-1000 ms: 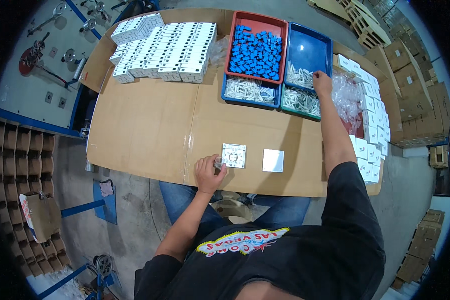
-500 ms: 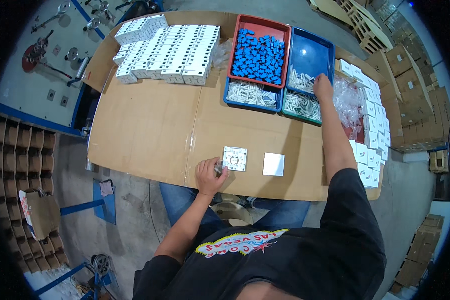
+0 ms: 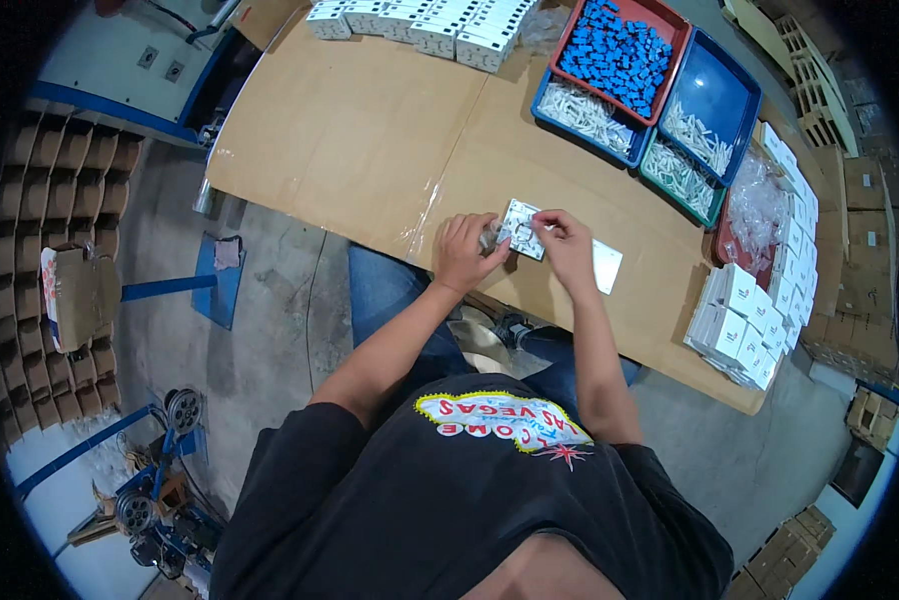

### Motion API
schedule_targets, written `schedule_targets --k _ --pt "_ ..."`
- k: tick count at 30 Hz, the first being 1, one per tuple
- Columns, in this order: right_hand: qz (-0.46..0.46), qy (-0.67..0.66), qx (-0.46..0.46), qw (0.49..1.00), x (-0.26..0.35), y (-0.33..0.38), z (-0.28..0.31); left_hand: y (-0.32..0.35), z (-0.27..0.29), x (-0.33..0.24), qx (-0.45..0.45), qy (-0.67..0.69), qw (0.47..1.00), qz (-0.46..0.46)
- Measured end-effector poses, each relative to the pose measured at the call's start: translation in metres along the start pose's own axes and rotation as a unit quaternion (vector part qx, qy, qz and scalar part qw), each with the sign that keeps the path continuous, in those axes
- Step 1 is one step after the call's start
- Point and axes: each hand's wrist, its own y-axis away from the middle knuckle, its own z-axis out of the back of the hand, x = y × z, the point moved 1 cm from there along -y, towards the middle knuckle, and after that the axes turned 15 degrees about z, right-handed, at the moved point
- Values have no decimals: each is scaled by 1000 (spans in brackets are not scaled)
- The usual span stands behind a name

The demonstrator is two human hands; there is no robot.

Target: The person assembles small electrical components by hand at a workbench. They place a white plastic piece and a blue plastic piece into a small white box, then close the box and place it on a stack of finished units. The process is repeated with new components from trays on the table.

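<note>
A small white square plate with fittings (image 3: 523,214) lies near the front edge of the cardboard-covered table (image 3: 370,130). My left hand (image 3: 467,252) rests at its left side, fingers curled around a small clear part against the plate. My right hand (image 3: 568,247) is over the plate's right side, pinching a small white piece at its top edge. A plain white square plate (image 3: 608,266) lies just right of my right hand.
At the back right stand a red tray of blue parts (image 3: 620,55), a blue tray of white pieces (image 3: 588,110), an open blue tray (image 3: 712,100) and a green tray (image 3: 682,178). White boxes (image 3: 745,320) pile up at the right, more white boxes (image 3: 440,25) at the back.
My right hand has come back from the trays at the far right to the white plate. The view has tilted down and closer. My left hand stayed at the plate.
</note>
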Motion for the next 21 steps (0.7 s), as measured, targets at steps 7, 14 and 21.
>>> schedule_targets --k 7,14,21 --pt "152 196 62 967 25 5 -31 1 -1 3 -4 8 1000 -7" --pt "95 172 49 979 19 -3 -14 1 1 1 -1 31 999 7" --pt "99 242 -9 965 2 -56 27 0 -1 1 -20 14 1000 -10"
